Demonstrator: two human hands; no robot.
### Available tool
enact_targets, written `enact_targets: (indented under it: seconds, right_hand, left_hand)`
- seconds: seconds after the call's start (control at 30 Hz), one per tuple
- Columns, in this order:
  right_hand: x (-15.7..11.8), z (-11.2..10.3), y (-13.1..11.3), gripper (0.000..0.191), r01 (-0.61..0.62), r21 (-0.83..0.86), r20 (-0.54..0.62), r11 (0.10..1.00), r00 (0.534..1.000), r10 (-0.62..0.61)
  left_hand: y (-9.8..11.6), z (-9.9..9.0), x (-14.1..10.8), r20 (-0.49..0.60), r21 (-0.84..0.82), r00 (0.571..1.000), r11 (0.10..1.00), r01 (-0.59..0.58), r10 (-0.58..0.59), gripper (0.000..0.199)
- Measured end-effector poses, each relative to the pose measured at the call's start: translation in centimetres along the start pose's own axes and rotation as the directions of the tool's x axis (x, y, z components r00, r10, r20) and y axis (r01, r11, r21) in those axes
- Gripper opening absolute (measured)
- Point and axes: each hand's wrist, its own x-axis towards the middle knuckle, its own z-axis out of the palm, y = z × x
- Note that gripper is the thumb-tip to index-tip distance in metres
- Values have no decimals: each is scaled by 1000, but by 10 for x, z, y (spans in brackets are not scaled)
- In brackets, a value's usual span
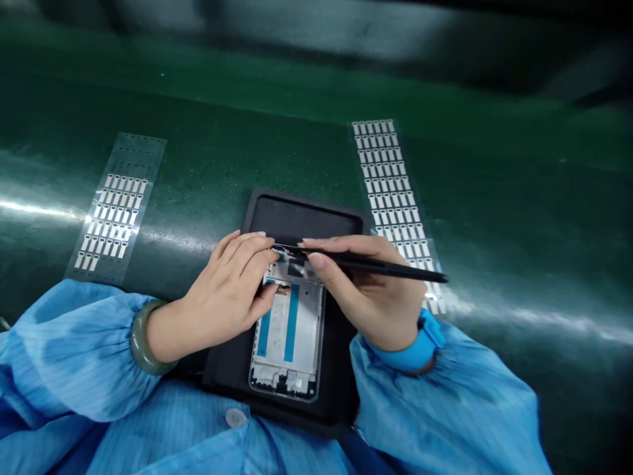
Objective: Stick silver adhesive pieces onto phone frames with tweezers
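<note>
A phone frame [306, 323] with a silvery inner face and two blue strips lies on a black tray [232, 376] close to my body. My left hand [232, 277] is at its upper left edge, thumb over the inside and fingers along the top corner, gripping it. In my right hand [376, 284] are black tweezers [380, 265], pinched between thumb and fingers. Their tips point left to the top end of the phone frame, near my left fingertips. Whether the tips hold any small part is too small to make out.
On the green table [237, 158], a clear sheet of small white stickers [113, 211] lies to the left, its upper rows bare. A fuller sticker sheet [390, 178] lies to the right, partly behind my right hand.
</note>
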Motion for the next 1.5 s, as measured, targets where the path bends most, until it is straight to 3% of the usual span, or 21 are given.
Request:
enact_targets:
  seconds: [0.23, 0.43, 0.67, 0.87, 1.5]
  right_hand:
    - [1, 3, -4, 25, 175, -139, 30, 975, 985, -173]
    - [2, 6, -4, 12, 89, -196, -33, 976, 995, -98]
    - [2, 5, -3, 16, 110, -175, -61, 978, 991, -123]
    - [0, 3, -1, 13, 42, -147, -47, 988, 998, -49]
    - [0, 3, -1, 15, 101, -166, -41, 981, 993, -109]
  left_hand:
    - [0, 0, 0, 12, 0, 1000, 1000, -1, 1, 31]
    - [0, -1, 0, 21, 43, 999, 999, -29, 28, 33]
    - [2, -1, 0, 25, 116, 999, 992, -47, 44, 33]
    - [3, -1, 1, 29, 117, 999, 992, -36, 33, 34]
    - [5, 0, 1, 19, 131, 999, 991, -32, 30, 34]
